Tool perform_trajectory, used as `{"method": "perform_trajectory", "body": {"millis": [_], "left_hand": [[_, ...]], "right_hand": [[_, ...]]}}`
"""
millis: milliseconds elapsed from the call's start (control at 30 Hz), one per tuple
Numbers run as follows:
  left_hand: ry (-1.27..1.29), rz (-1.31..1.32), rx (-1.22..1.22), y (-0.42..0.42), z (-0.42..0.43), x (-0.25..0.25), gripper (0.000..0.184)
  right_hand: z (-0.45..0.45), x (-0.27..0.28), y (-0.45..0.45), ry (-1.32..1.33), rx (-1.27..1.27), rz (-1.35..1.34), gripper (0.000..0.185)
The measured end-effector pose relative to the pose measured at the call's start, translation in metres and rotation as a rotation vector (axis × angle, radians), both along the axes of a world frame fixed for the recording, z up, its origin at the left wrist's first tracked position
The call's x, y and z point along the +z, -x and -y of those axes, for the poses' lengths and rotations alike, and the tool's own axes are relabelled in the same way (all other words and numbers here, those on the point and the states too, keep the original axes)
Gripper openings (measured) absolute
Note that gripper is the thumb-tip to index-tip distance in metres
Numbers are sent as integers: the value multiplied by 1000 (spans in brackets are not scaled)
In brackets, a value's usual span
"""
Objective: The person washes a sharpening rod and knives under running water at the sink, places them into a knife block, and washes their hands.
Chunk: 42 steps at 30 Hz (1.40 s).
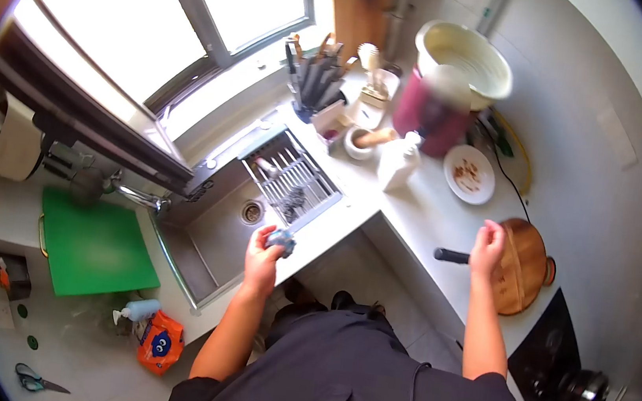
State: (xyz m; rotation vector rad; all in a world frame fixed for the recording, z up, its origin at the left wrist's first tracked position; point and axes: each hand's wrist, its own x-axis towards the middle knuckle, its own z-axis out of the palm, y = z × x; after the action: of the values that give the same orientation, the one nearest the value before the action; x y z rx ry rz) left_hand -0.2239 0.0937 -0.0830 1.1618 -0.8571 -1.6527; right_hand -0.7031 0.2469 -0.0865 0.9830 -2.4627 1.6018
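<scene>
Above the sink's (207, 227) front edge, my left hand (260, 259) is closed on a small blue-grey crumpled bundle (281, 242); its kind is unclear. On the right, my right hand (487, 251) is over the left side of a round wooden board (519, 282), fingers curled. A black handle (452, 256) sticks out to the left from beneath or behind this hand. Whether the fingers grip it is hidden. A white plate (469, 175) with small brown pieces sits beyond the board.
A drain rack (292, 177) spans the sink's right part. Behind stand a knife block (319, 81), mortar (359, 148), white pump bottle (399, 162) and large pale basin (467, 63). Left are a green board (98, 246) and orange bag (160, 343). A black hob (547, 353) lies at right.
</scene>
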Motion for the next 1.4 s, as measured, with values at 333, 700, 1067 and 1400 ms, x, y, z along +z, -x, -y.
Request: {"method": "perform_trajectory", "body": {"millis": [333,700,1067,1400], "left_hand": [[-19,101,-26,-26,98,-2,40],[596,694,-28,28,204,30,48],[331,1053,-105,138,434,-45,70],[414,963,117,159,451,-72,21]], "right_hand": [[258,78,-271,-306,914,205,25],[389,71,-301,-416,1052,1471,48],[349,-20,-270,-491,676,1376,20],[308,-13,-223,-407,819,874,18]]}}
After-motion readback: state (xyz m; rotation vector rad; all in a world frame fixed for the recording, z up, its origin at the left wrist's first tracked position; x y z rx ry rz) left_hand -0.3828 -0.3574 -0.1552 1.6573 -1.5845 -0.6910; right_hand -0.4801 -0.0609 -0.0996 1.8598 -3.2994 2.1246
